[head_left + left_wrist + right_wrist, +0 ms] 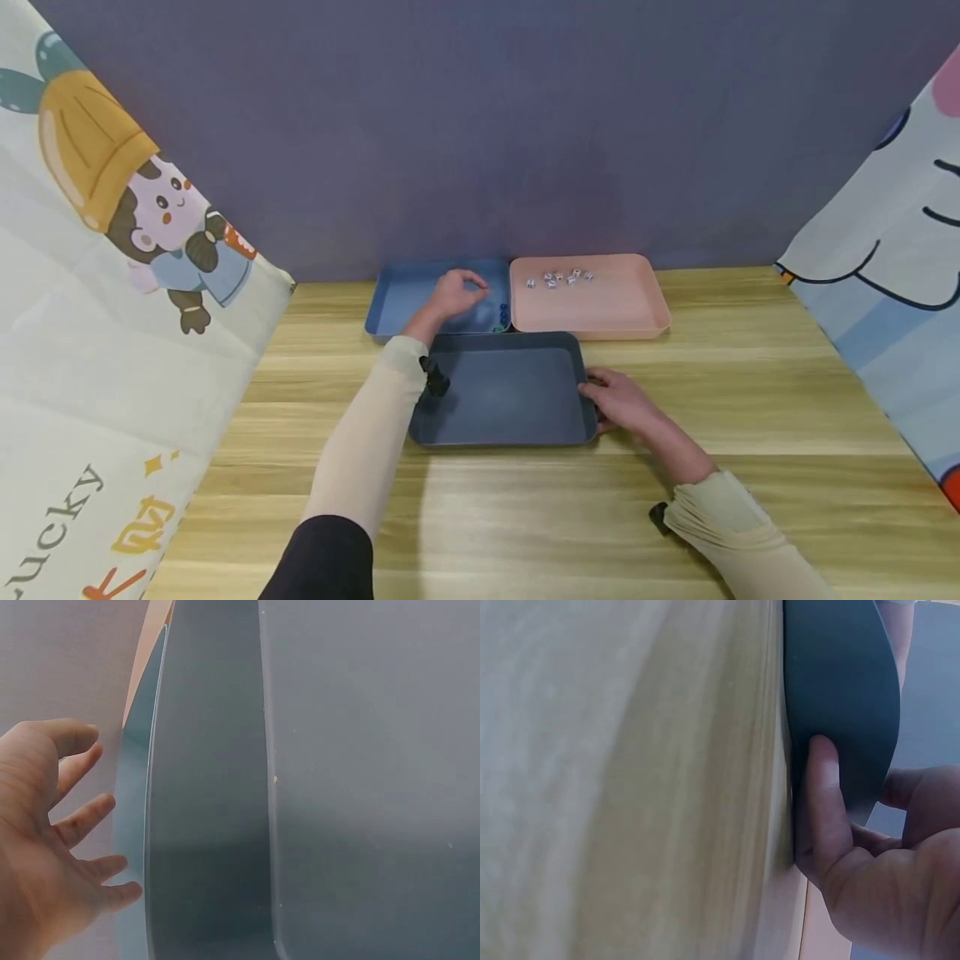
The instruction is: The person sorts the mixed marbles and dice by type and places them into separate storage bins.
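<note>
My right hand (618, 398) grips the right edge of a dark grey tray (506, 392), thumb over the rim. In the right wrist view its fingers (826, 802) lie along the tray's outer wall. My left hand (456, 293) hovers over a blue tray (397, 296) behind the grey one. Its fingers are loosely bent and spread, and nothing shows between thumb and index finger in the left wrist view. Small dark blue pieces (503, 315) lie in the blue tray's front right corner, with something green beside them.
A pink tray (607, 312) stands right of the blue one, holding several white dice (572, 278) near its back. All three trays are on a wood-grain table (750, 392). A grey-purple wall rises behind, and printed cloths (90, 333) hang on both sides.
</note>
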### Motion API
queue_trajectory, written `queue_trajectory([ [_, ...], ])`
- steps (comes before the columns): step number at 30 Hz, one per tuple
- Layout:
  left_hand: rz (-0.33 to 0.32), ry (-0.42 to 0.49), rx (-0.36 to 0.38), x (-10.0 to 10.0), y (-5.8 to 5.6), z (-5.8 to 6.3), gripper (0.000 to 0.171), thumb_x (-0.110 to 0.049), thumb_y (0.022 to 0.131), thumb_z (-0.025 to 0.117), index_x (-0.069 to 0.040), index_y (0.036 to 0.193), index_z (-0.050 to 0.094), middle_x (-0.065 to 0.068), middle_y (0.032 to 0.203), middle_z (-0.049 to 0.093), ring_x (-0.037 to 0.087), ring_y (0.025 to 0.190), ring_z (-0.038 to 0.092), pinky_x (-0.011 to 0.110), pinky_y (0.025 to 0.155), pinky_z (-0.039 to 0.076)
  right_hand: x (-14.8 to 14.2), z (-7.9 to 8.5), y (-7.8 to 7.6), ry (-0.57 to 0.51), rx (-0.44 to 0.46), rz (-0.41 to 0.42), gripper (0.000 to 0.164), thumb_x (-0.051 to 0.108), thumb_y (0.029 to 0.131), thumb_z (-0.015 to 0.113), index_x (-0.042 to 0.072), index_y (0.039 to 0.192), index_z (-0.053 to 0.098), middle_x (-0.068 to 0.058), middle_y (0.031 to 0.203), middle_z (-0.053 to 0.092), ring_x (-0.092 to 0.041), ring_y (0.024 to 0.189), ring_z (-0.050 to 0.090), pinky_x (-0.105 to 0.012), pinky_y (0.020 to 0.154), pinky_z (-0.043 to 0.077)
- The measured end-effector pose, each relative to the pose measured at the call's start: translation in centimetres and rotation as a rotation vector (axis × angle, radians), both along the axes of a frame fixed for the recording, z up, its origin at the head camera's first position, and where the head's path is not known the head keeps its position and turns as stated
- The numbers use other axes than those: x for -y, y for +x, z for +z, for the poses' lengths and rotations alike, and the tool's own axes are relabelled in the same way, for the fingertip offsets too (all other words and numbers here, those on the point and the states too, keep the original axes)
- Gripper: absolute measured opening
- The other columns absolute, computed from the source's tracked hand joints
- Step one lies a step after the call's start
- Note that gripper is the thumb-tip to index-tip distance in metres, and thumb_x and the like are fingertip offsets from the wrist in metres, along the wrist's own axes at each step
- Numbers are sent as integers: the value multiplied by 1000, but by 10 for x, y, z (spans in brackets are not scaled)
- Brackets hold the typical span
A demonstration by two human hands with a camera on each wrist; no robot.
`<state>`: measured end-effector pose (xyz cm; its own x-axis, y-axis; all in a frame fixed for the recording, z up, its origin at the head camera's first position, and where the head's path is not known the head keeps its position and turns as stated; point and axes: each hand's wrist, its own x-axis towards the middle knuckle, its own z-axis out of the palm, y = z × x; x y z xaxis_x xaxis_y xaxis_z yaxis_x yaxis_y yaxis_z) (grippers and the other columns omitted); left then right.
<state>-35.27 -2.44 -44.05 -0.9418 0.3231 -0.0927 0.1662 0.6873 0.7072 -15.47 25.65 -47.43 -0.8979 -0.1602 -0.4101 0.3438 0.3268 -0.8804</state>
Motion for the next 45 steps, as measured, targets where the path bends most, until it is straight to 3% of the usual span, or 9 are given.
queue_trajectory([
  [7,-38,-84,-14,3,1,4,39,-25,96,63,-9,131,60,9,145,45,32,128,44,47,96,44,0,-2,-7,32,7,-1,51,21,103,47,-5,145,36,-27,116,54,-26,73,62,-40,58,57],
  [11,-81,-176,-67,3,2,10,46,-27,96,63,-9,137,55,10,144,45,31,128,44,47,99,43,-2,-3,-13,38,2,-9,50,21,103,47,-6,144,37,-25,112,55,-25,71,60,-39,58,57],
  [15,-129,-286,-132,6,8,18,50,-32,96,62,-11,140,53,9,142,47,31,134,38,49,112,25,-2,-3,-16,46,1,-8,47,21,103,45,-5,142,38,-23,105,55,-24,70,58,-38,58,56],
  [19,-158,-359,-165,13,17,27,54,-36,96,61,-11,142,50,9,144,46,30,138,31,51,116,5,-1,-2,-19,48,6,-15,42,19,103,44,-6,137,43,-21,98,55,-24,68,57,-39,57,56],
  [25,-178,-408,-174,29,33,34,61,-43,96,58,-13,147,42,11,150,38,32,141,24,54,115,4,-3,0,-26,67,-16,-26,42,19,103,45,-8,135,44,-24,104,54,-25,70,58,-39,57,56],
  [32,-115,-468,-131,38,60,36,74,-46,94,61,-24,155,26,19,157,18,55,138,-7,69,108,4,-6,6,-31,123,-19,3,52,31,103,48,-7,138,41,-24,107,54,-26,69,62,-40,60,57],
  [36,-87,-526,-165,37,69,36,77,-50,93,60,-27,156,22,18,158,14,56,137,-10,70,107,3,-6,20,-34,324,-179,31,57,37,102,48,-6,138,42,-22,105,60,-28,76,64,-41,68,54],
  [40,-62,-574,-216,33,75,36,80,-55,92,58,-26,156,20,18,159,12,55,138,-10,71,106,1,3,38,-38,578,-388,31,59,38,101,49,-6,140,42,-26,125,56,-37,102,59,-51,82,49],
  [45,-26,-641,-295,28,83,33,85,-60,90,58,-27,157,17,19,159,14,56,138,-7,70,106,0,20,54,-46,757,-457,78,68,40,101,49,-1,150,28,-31,144,35,-47,126,39,-59,98,38],
])
